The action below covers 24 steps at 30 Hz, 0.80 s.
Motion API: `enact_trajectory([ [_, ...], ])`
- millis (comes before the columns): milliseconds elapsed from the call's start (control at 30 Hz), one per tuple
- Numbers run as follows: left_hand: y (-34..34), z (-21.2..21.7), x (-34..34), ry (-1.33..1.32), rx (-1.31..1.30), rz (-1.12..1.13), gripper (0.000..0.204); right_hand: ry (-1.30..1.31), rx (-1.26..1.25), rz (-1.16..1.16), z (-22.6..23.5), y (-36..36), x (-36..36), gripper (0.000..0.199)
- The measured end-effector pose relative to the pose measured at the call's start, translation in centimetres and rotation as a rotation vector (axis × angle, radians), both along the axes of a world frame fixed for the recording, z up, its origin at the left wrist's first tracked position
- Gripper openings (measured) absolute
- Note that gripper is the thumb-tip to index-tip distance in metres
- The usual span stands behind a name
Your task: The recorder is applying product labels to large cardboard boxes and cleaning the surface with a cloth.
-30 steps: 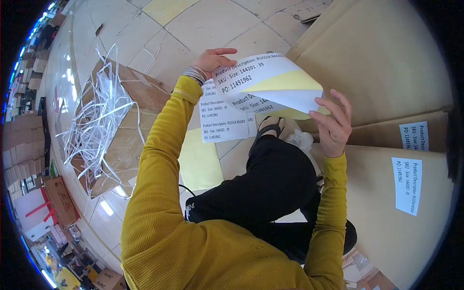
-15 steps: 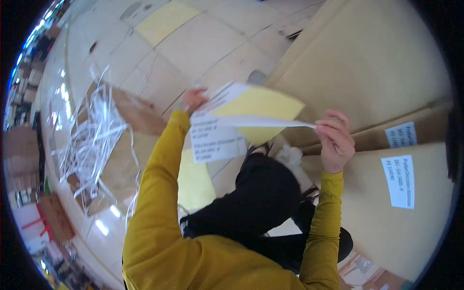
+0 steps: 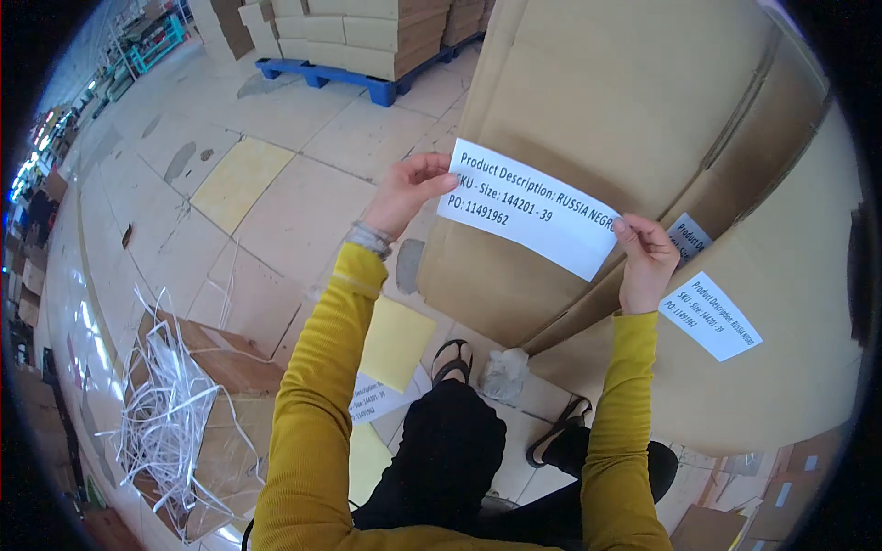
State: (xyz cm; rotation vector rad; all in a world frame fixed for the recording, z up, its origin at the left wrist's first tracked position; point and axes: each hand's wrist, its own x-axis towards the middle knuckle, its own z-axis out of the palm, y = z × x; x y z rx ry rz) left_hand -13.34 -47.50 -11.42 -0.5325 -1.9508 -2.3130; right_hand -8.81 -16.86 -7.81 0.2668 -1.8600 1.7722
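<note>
Between my two hands a white printed label (image 3: pixel 528 220) is stretched in front of a large brown carton (image 3: pixel 625 83). My left hand (image 3: pixel 411 191) pinches its left edge between thumb and fingers. At its right end my right hand (image 3: pixel 648 262) pinches the upper corner. Beside my right hand, a similar white label (image 3: pixel 712 317) is stuck on a nearer carton (image 3: pixel 625 395). Another label (image 3: pixel 687 237) shows partly in the gap behind that carton.
On the floor at left, an open carton (image 3: pixel 243 432) overflows with white strips (image 3: pixel 175 404). Yellow sheets (image 3: pixel 397 344) and a printed sheet (image 3: pixel 386 397) lie by my feet, near crumpled clear plastic (image 3: pixel 505 375). Farther off, a blue pallet (image 3: pixel 381 89) bears stacked boxes (image 3: pixel 358 37).
The yellow-backed sheet has left my hands; yellow and printed sheets lie by my feet. The white label is now held flat against the carton's side, and my view has shifted toward the cartons.
</note>
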Motion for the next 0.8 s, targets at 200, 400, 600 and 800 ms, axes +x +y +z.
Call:
enact_trajectory([
  [200,3.9,2.5,-4.4,0.01,0.03,0.1,0.019,0.066,0.01,-0.1,1.2,1.8,-3.1,0.014],
  [400,6.7,0.9,-7.4,0.037,-0.082,0.414,0.018,0.054,0.171,-0.431,0.0,1.2,-5.9,0.022],
  [600,7.5,-0.9,-9.0,0.055,0.01,0.452,0.019,0.035,0.349,-0.632,0.2,0.6,-6.7,0.022],
  [800,7.6,-1.2,-9.7,0.118,-0.031,0.507,0.019,0.03,0.361,-0.639,0.3,0.6,-6.5,0.022],
])
